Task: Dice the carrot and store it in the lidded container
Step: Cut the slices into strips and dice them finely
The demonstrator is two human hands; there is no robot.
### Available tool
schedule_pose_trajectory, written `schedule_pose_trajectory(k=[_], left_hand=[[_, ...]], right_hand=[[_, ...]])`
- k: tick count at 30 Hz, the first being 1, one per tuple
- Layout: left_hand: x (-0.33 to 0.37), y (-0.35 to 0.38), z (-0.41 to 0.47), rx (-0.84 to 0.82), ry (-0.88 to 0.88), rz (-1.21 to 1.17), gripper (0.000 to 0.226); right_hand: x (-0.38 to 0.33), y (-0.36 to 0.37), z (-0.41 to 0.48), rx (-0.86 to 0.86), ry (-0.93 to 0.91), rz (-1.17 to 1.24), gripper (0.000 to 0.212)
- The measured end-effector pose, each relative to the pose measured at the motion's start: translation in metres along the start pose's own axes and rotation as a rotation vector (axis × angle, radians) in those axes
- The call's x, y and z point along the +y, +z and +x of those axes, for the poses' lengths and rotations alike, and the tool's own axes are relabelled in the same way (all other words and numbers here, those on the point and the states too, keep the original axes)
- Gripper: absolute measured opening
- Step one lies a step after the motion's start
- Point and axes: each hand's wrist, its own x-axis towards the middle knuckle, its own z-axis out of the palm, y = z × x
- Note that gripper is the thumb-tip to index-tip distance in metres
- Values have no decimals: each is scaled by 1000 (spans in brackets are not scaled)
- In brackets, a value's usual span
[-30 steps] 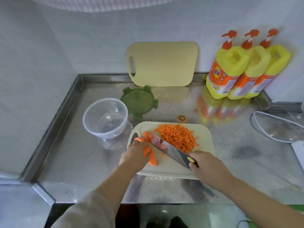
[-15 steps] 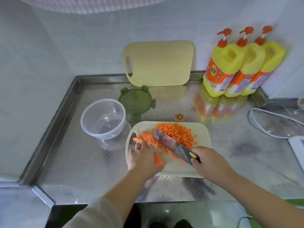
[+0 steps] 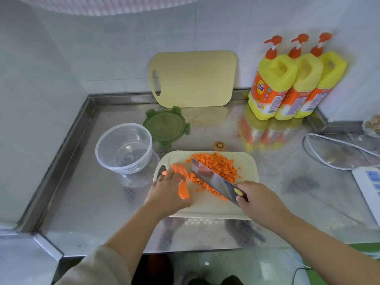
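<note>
A cream cutting board (image 3: 244,210) lies on the steel counter with a heap of diced carrot (image 3: 218,164) at its far side. My left hand (image 3: 168,192) presses down carrot strips (image 3: 180,169) at the board's left end; a thicker carrot piece (image 3: 183,191) lies by my thumb. My right hand (image 3: 259,200) grips the handle of a cleaver (image 3: 211,179), whose blade stands just right of the strips. The clear round container (image 3: 123,149) stands empty to the left of the board. Its green lid (image 3: 165,126) lies flat behind it.
A second cutting board (image 3: 193,79) leans on the back wall. Three yellow detergent bottles (image 3: 287,83) stand at the back right. A carrot end (image 3: 219,145) lies behind the board. A glass lid (image 3: 337,153) and a white scale (image 3: 368,182) sit at the right.
The cleaver has shifted right and chopped through the strips, leaving fresh dice beside the blade. My left hand slid back along the strips.
</note>
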Motion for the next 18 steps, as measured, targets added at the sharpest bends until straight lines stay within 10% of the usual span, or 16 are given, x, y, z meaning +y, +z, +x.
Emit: schedule_pose_trajectory(k=[12, 18], left_hand=[[-11, 16, -8, -151, 0, -81, 82], [1, 28, -9, -29, -128, -154, 55]], right_hand=[[-26, 22, -13, -135, -37, -90, 8], [-37, 35, -16, -133, -82, -88, 19]])
